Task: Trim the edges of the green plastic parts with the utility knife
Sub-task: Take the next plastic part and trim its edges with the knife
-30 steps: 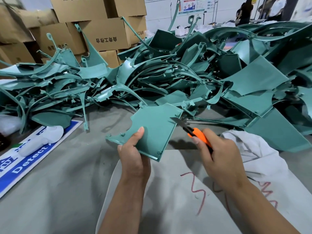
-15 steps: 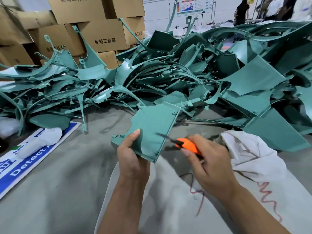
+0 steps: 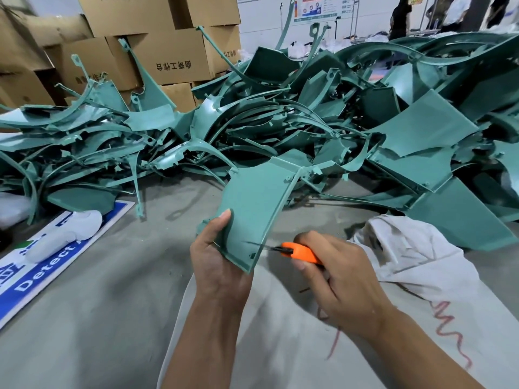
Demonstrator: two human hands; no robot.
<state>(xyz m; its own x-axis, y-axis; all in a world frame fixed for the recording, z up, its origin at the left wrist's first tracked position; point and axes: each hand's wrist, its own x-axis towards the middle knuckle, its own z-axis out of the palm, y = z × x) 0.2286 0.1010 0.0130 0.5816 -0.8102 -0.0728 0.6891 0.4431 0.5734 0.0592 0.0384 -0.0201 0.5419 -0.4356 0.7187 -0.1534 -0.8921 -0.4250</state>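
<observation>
Lower centre of head view: my left hand (image 3: 222, 265) grips green panel (image 3: 258, 203) at its lower left corner, thumb on face, panel raised clear of surface. Right hand (image 3: 337, 279) wrapped round orange utility knife (image 3: 300, 252); blade tip meets panel's lower right edge near bottom corner. Across upper half: heap of green parts (image 3: 309, 116), jagged edges close behind panel. Upper left: cardboard boxes (image 3: 157, 37). Lower left: bare grey surface (image 3: 98, 304), blue sign (image 3: 31, 279) at frame edge. Lower right: white cloth (image 3: 415, 262) under my forearm.

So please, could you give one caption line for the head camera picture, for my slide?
Left hand holds a green plastic part while the right hand draws an orange utility knife along its lower edge.
</observation>
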